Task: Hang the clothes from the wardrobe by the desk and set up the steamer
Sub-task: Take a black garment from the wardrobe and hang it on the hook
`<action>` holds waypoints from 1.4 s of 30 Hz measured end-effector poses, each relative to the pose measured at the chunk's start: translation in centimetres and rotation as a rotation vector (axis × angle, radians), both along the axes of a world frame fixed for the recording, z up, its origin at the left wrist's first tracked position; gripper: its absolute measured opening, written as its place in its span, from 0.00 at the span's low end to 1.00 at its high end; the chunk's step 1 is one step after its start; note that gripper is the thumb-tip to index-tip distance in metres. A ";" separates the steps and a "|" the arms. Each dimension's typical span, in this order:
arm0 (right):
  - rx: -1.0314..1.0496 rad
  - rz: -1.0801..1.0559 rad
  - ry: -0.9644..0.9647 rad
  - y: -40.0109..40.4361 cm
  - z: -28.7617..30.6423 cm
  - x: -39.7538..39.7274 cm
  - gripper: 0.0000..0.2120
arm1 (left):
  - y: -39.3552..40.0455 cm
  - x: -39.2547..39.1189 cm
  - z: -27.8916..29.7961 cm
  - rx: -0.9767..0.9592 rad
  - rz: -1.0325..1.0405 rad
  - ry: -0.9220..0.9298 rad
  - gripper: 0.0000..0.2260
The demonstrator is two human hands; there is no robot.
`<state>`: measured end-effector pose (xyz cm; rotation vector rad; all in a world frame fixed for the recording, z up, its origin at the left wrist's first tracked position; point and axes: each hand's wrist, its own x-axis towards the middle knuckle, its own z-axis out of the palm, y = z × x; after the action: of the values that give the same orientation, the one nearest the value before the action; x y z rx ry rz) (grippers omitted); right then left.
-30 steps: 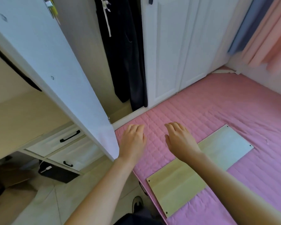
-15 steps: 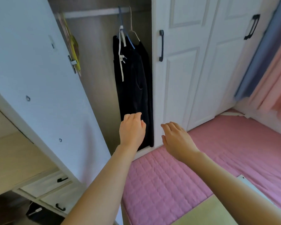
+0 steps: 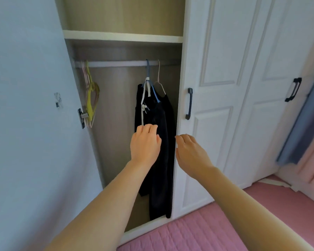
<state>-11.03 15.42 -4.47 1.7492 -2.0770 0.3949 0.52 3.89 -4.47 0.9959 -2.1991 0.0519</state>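
Dark clothes (image 3: 159, 134) hang on two hangers from the white rail (image 3: 116, 63) inside the open wardrobe, with a white drawstring dangling in front. My left hand (image 3: 145, 144) is raised in front of the dark clothes, fingers loosely apart, holding nothing. My right hand (image 3: 190, 153) hovers to the right, in front of the closed door's edge, also open and holding nothing. No steamer is in view.
The open wardrobe door (image 3: 29, 115) fills the left side. Yellow and pink bare hangers (image 3: 91, 98) hang at the rail's left end. Closed white doors (image 3: 225, 87) with black handles stand to the right. A pink quilted bed (image 3: 198, 230) lies below; blue and pink curtains (image 3: 304, 127) hang at far right.
My view has tilted up from the bed and wooden board to the wardrobe interior. Both hands have risen toward the hanging dark clothes and remain open.
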 end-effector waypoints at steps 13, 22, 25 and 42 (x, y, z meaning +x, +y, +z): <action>-0.026 0.052 0.277 -12.5 5.6 -5.3 0.21 | -10.5 -6.9 1.8 -0.084 -0.003 -0.130 0.20; -0.021 -0.020 0.282 -18.1 6.7 -6.3 0.24 | -14.3 -7.2 -0.5 -0.143 -0.054 -0.171 0.24; -0.003 -0.051 0.189 -19.7 6.7 -7.0 0.24 | -15.2 -7.3 -0.6 -0.207 -0.074 -0.137 0.22; 0.129 -0.068 -0.414 -24.2 7.5 -9.5 0.35 | -19.7 -7.4 2.7 0.129 -0.124 0.239 0.06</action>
<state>-20.48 -8.81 3.07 1.7811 -2.4892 0.6634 -6.89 -15.79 -1.76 0.8824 -2.0576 -0.2563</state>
